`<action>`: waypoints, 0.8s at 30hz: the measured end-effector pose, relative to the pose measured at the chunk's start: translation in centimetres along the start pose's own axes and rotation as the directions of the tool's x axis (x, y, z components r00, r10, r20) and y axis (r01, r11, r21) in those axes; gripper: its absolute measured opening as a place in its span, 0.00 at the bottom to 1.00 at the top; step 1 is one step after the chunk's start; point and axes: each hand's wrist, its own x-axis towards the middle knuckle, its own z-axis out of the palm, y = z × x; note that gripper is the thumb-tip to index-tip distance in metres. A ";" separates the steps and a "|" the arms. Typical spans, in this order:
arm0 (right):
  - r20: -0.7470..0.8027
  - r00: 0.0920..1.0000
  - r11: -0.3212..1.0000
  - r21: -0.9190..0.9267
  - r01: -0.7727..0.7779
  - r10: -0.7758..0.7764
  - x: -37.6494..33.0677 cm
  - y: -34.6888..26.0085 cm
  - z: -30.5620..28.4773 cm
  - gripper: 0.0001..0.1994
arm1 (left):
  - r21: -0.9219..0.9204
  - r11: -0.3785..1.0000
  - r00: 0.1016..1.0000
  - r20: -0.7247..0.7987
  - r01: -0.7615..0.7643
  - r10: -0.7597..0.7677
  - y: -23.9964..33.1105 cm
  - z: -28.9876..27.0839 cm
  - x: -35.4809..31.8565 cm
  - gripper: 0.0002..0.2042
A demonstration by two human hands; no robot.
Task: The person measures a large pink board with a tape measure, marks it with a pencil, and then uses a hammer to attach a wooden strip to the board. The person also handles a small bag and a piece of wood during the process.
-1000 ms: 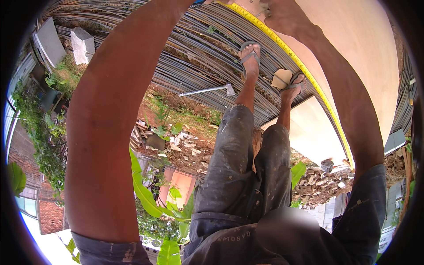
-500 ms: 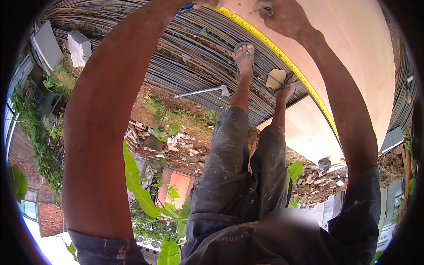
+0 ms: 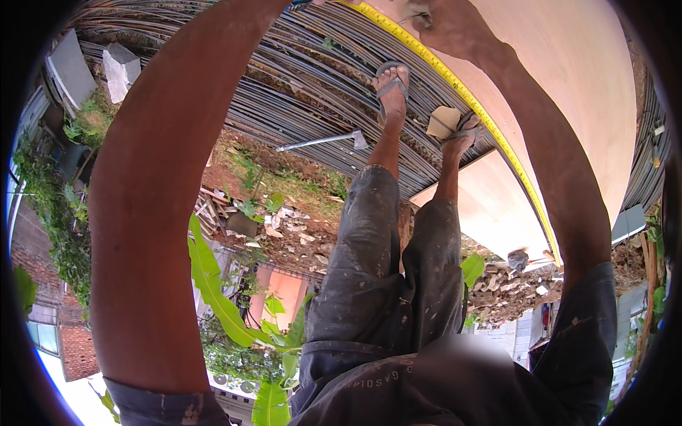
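A yellow tape measure is stretched in a curve along the left edge of a large pale wooden sheet. At the top edge my left hand is mostly cut off. Its fingers are at the tape's upper end, with a bit of blue casing beside them. My right hand is closed over the sheet, right of the tape. A thin pointed bit sticks out from its fingers; what it belongs to is too small to make out. The tape's lower end lies by my right forearm.
Long metal rods cover the ground under my sandalled feet. An axe lies on them. A second pale board is beside my leg. Rubble, a concrete block and banana leaves are around.
The tape's lower end has shifted slightly down and right and shows more beside my right forearm. My left arm has moved a little left; my right hand stays closed.
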 end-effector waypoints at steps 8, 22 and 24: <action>0.016 0.999 0.999 0.011 -0.049 0.049 -0.2 -1.0 -0.3 0.14 | 0.003 1.000 1.000 0.012 -0.005 0.005 -0.2 -0.4 -0.6 0.17; 0.051 0.998 0.986 -0.164 0.029 -0.021 0.5 -1.3 -0.5 0.13 | -0.022 1.000 1.000 -0.016 0.006 -0.006 -0.5 -0.2 -1.0 0.16; 0.025 1.000 0.992 -0.127 0.018 -0.015 0.7 -1.4 -0.5 0.13 | -0.024 1.000 1.000 -0.017 0.007 -0.008 -0.6 -0.2 -1.0 0.16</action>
